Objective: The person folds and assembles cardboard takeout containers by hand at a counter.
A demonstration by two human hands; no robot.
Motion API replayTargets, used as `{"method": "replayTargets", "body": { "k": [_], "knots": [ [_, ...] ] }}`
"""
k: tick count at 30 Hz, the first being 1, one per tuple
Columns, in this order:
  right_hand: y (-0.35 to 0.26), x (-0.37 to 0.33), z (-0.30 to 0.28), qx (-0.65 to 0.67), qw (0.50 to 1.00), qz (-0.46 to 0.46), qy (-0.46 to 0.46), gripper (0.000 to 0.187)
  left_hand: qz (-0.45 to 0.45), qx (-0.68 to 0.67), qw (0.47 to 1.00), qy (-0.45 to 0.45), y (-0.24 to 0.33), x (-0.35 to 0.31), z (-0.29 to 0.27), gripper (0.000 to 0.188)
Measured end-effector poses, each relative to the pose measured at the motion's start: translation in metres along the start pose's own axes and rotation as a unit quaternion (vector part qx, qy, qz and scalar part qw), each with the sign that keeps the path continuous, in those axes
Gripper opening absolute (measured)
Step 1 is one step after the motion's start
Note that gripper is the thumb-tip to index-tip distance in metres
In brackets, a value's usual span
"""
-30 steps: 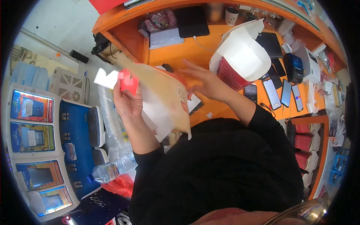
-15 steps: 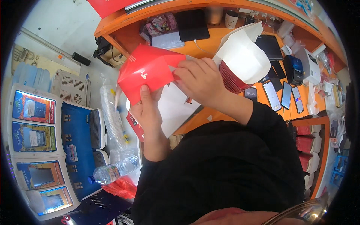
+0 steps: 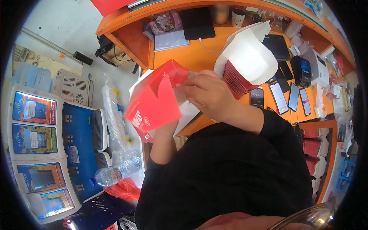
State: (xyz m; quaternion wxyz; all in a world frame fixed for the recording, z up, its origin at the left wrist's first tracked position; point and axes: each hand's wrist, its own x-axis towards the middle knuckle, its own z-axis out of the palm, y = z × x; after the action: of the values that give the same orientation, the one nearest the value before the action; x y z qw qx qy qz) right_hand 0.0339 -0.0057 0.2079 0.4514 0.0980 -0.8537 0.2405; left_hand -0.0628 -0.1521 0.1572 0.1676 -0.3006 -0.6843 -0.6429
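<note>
A red paperboard food box (image 3: 157, 103), partly folded with its flaps at angles, is held up over the orange counter. My left hand (image 3: 165, 132) supports it from below and behind; its fingers are hidden by the board, with only the wrist and part of the hand showing. At the box's right edge my right hand (image 3: 209, 94) has its fingers bent and pinched against a flap. Under the hands lies white board (image 3: 188, 117), partly covered. To the right of my right hand stands a nested stack of red boxes with white insides (image 3: 249, 55).
Several phones (image 3: 278, 97) lie on the counter (image 3: 199, 53) at the right, near a black card terminal (image 3: 301, 73). A black tablet (image 3: 198, 23) and a cup (image 3: 237, 18) sit at the back. Left are stacked plastic cups (image 3: 114, 115), a water bottle (image 3: 119, 173) and a drink dispenser (image 3: 36, 142).
The red box has turned and tipped, so another printed panel faces up and its flaps stand apart. My left hand has gone beneath it, while my right hand stays at its right edge.
</note>
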Motion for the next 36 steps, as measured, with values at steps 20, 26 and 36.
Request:
{"method": "replayTargets", "body": {
  "k": [20, 26, 36],
  "knots": [
    [0.016, 0.020, -0.017, 0.067, 0.994, -0.040, 0.079, 0.018, 0.051, 0.074, 0.955, -0.283, 0.002, 0.006, -0.012, 0.032],
    [0.031, 0.010, -0.028, 0.157, 0.983, 0.006, -0.096, 0.010, -0.040, 0.072, 0.963, -0.257, 0.012, 0.013, -0.017, 0.050],
    [0.028, -0.001, -0.007, 0.069, 0.987, -0.011, -0.145, 0.011, -0.124, 0.069, 0.943, -0.302, 0.040, 0.020, -0.017, 0.066]
  ]
}}
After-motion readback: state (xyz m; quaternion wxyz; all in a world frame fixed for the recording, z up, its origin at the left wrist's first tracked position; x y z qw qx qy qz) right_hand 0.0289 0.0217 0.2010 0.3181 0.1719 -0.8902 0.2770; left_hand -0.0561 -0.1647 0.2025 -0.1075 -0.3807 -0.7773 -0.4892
